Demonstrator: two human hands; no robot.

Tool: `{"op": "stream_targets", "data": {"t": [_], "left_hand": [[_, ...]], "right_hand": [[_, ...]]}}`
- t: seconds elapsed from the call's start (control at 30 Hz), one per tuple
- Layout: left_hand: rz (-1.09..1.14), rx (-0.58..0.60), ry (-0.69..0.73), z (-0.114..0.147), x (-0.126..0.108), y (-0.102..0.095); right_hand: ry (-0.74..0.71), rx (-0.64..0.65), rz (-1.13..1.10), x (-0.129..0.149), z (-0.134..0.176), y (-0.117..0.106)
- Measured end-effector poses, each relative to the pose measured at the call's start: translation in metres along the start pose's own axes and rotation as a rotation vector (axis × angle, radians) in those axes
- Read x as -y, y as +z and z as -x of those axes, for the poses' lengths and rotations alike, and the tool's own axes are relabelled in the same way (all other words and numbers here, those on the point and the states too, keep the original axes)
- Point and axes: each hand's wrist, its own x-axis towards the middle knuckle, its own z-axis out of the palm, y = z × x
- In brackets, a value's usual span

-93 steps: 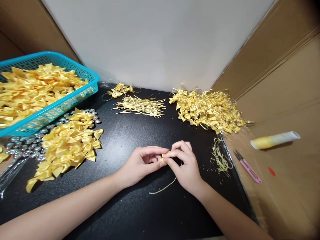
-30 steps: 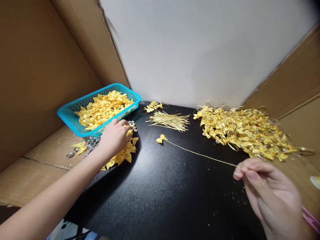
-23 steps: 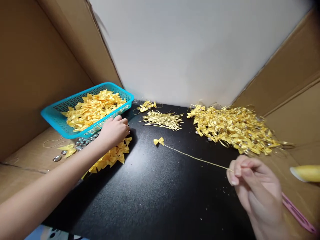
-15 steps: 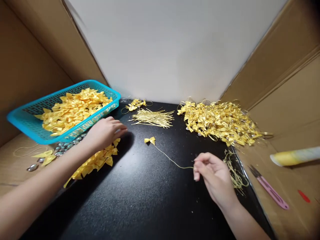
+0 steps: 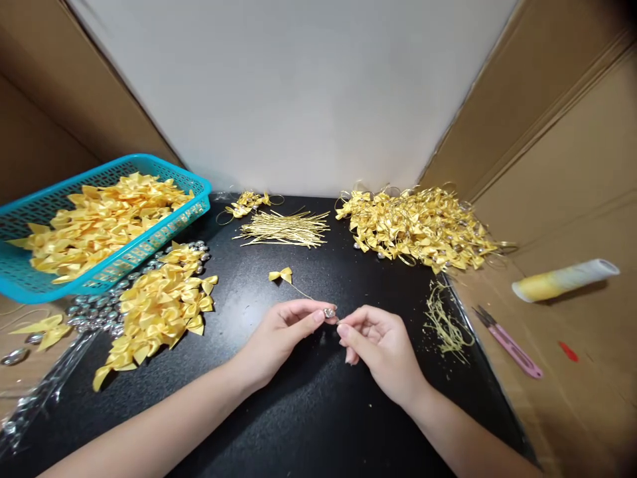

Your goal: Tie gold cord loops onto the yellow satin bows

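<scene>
Between thumb and forefinger, my left hand (image 5: 286, 338) pinches a small silver bead (image 5: 328, 313). Right beside it, the fingertips of my right hand (image 5: 381, 348) are closed on the end of a thin gold cord (image 5: 301, 292). The cord runs away behind my left fingers, which hide part of it, to a yellow ribbon bow (image 5: 281, 275) lying on the black tabletop (image 5: 298, 425). Whether the cord passes through the bead is too small to tell.
A blue basket (image 5: 196, 199) of yellow bows stands at left, near loose bows (image 5: 154, 299) and silver beads (image 5: 99, 312). Cut gold cords (image 5: 286, 229) lie at the back, finished-looking bows (image 5: 418, 226) back right. Thread snips (image 5: 512, 348), cord scraps (image 5: 444, 322) and a tube (image 5: 565, 279) sit at right.
My left hand has come from beside the basket to the middle and now holds a silver bead. My right hand has moved left to meet it, still holding the cord. The view has shifted slightly.
</scene>
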Motion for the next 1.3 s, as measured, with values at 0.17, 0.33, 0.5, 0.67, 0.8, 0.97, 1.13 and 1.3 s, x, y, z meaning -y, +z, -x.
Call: {"op": "stream_targets", "data": {"t": [0.17, 0.33, 0.5, 0.67, 0.8, 0.97, 1.13, 1.3], "left_hand": [[-0.016, -0.006, 0.038, 0.002, 0.001, 0.002], [-0.123, -0.023, 0.101, 0.003, 0.002, 0.001], [-0.162, -0.030, 0.158, 0.003, 0.001, 0.002], [-0.088, -0.057, 0.136, 0.003, 0.003, 0.005], [-0.067, -0.099, 0.124, 0.003, 0.005, 0.003], [-0.041, -0.080, 0.141, 0.003, 0.007, 0.005], [-0.063, -0.074, 0.160, 0.003, 0.008, 0.005], [-0.054, -0.061, 0.149, 0.003, 0.010, 0.003]], "right_hand": [[0.011, -0.013, -0.003, 0.000, 0.000, 0.002], [0.017, -0.013, -0.006, -0.001, 0.001, 0.003], [0.020, -0.014, -0.018, -0.003, 0.001, 0.003], [0.019, -0.013, -0.009, -0.004, 0.000, 0.002], [0.028, -0.017, -0.001, -0.005, 0.000, 0.003], [0.036, -0.024, 0.000, -0.004, 0.000, 0.004], [0.042, -0.023, 0.010, -0.004, -0.001, 0.003], [0.046, -0.019, 0.030, -0.005, -0.001, 0.002]]}}
